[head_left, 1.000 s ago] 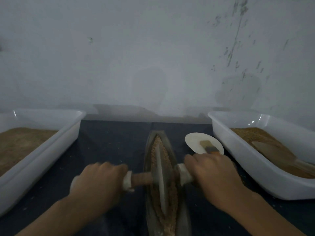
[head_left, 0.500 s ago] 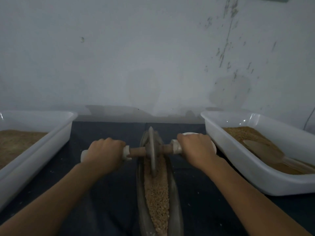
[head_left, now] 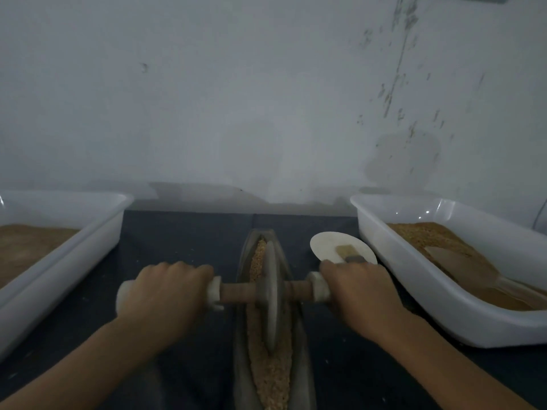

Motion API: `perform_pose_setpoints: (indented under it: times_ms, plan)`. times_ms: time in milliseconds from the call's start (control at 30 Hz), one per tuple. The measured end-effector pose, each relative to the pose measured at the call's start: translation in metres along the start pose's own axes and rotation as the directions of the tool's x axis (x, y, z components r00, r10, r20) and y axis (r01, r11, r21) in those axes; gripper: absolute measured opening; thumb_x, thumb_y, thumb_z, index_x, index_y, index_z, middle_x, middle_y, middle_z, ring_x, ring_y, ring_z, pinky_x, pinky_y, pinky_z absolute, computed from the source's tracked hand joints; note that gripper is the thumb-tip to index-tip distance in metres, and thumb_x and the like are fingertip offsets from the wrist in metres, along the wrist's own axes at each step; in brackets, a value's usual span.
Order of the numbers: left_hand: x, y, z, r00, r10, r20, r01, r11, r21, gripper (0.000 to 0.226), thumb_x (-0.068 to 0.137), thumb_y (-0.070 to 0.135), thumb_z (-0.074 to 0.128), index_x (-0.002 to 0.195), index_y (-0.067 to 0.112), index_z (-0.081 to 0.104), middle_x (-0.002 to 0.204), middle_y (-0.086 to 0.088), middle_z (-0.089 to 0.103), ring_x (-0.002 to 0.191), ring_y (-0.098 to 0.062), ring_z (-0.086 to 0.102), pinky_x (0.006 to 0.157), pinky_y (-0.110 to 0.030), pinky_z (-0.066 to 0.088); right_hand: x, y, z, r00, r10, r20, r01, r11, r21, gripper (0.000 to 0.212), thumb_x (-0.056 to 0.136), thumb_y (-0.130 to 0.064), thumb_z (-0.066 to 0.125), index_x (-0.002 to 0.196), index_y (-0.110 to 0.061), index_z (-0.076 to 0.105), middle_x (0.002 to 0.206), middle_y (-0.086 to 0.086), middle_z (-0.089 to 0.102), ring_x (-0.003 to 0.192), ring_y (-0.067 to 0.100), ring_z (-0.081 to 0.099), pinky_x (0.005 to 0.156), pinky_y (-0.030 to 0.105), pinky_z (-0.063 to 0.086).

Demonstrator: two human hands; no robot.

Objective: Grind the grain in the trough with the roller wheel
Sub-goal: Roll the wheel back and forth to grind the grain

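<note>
Both hands (head_left: 165, 291) (head_left: 359, 288) grip the roller wheel (head_left: 271, 294) handles; the trough (head_left: 300, 377) runs straight away between them.

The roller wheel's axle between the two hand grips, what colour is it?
Brown, wood-like, on the axle either side of the grey roller wheel, with whitish grips at its ends. Head view, the only one.

A roller wheel (head_left: 271, 294) stands in a grain-filled trough (head_left: 305, 365) at the table's centre, a hand on each end of its axle, with a tray (head_left: 88, 232) to the left, another tray (head_left: 414, 291) to the right, and a small dish (head_left: 328, 242) between trough and right tray.
</note>
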State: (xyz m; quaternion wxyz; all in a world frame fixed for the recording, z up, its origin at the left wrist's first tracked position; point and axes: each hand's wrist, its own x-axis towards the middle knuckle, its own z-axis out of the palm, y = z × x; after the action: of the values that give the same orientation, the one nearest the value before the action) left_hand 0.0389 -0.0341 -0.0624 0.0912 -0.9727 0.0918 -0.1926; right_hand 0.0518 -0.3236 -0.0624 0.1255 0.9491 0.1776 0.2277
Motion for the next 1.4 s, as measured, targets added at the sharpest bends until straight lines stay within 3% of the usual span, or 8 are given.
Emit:
perform_pose_setpoints:
  times_ms: [300,433,567,667,767,1067,1300,1400]
  plan:
    - [0.044,-0.001,0.008,0.998,-0.023,-0.058,0.025,0.999,0.025,0.020,0.086,0.040,0.053,0.081,0.032,0.036,0.079,0.008,0.054,0.078,-0.018,0.060,0.062,-0.031,0.034,0.041,0.003,0.019,0.990,0.125,0.059,-0.130,0.987,0.095,0.022,0.085,-0.027,0.064,0.088,-0.024,0.042,0.079,-0.005,0.055,0.068,0.016,0.050,0.060,0.030,0.036]
    - [-0.004,0.001,-0.007,0.998,0.056,-0.006,-0.056,0.997,0.047,0.031,0.078,0.047,0.060,0.079,0.036,0.031,0.072,0.012,0.049,0.068,-0.012,0.057,0.058,-0.030,0.034,-0.017,-0.003,-0.010,0.989,0.044,0.139,-0.064,0.988,0.139,0.024,0.083,-0.030,0.062,0.085,-0.032,0.038,0.078,-0.007,0.055,0.067,0.011,0.050,0.050,0.023,0.023]
    - [-0.042,0.003,-0.015,0.999,0.031,-0.038,-0.031,0.999,0.008,0.039,0.064,0.061,0.060,0.068,0.037,0.030,0.059,0.011,0.037,0.067,-0.010,0.061,0.055,-0.030,0.029,-0.042,-0.007,-0.039,0.972,-0.022,0.236,-0.010,0.991,0.134,0.033,0.084,-0.033,0.063,0.086,-0.033,0.030,0.087,-0.009,0.058,0.068,0.009,0.046,0.057,0.025,0.031]
    - [-0.035,0.004,-0.009,1.000,-0.028,-0.006,0.028,0.999,0.046,0.030,0.074,0.065,0.045,0.076,0.040,0.031,0.070,0.012,0.044,0.080,-0.007,0.061,0.060,-0.031,0.030,-0.030,-0.009,-0.034,0.993,0.005,0.117,-0.014,0.997,0.080,0.033,0.070,-0.031,0.075,0.081,-0.029,0.044,0.074,-0.003,0.061,0.060,0.010,0.054,0.051,0.023,0.031]
    - [0.000,0.002,0.001,0.998,-0.046,0.031,0.046,0.999,0.003,0.027,0.081,0.054,0.050,0.077,0.036,0.030,0.074,0.012,0.047,0.075,-0.010,0.058,0.062,-0.030,0.035,-0.001,-0.008,-0.007,0.993,0.067,0.096,-0.074,0.995,0.066,0.023,0.081,-0.028,0.067,0.093,-0.027,0.048,0.083,-0.004,0.064,0.071,0.015,0.061,0.058,0.029,0.046]
    - [0.034,0.008,-0.003,0.999,-0.013,-0.034,0.014,0.999,0.039,0.016,0.087,0.037,0.052,0.087,0.033,0.037,0.082,0.010,0.053,0.080,-0.013,0.060,0.064,-0.029,0.039,0.027,0.000,0.018,0.987,0.120,0.105,-0.133,0.982,0.131,0.020,0.084,-0.023,0.063,0.097,-0.024,0.047,0.085,-0.002,0.064,0.076,0.019,0.060,0.067,0.035,0.048]
    - [-0.040,0.009,-0.019,0.930,0.183,-0.319,-0.222,0.971,-0.089,0.047,0.032,0.028,0.088,0.056,0.024,0.048,0.047,0.004,0.044,0.034,-0.023,0.050,0.038,-0.028,0.042,-0.047,-0.009,-0.037,0.950,-0.022,0.310,-0.040,0.980,0.194,0.029,0.085,-0.030,0.060,0.096,-0.034,0.034,0.099,-0.006,0.057,0.087,0.018,0.057,0.069,0.032,0.038]
    - [-0.037,0.010,-0.013,0.968,0.159,-0.195,-0.184,0.976,-0.117,0.053,0.036,0.035,0.089,0.059,0.030,0.042,0.050,0.006,0.045,0.040,-0.021,0.053,0.043,-0.026,0.035,-0.041,-0.013,-0.040,0.960,-0.003,0.280,-0.037,0.990,0.137,0.027,0.086,-0.028,0.059,0.090,-0.031,0.033,0.096,-0.005,0.059,0.081,0.016,0.057,0.065,0.030,0.039]
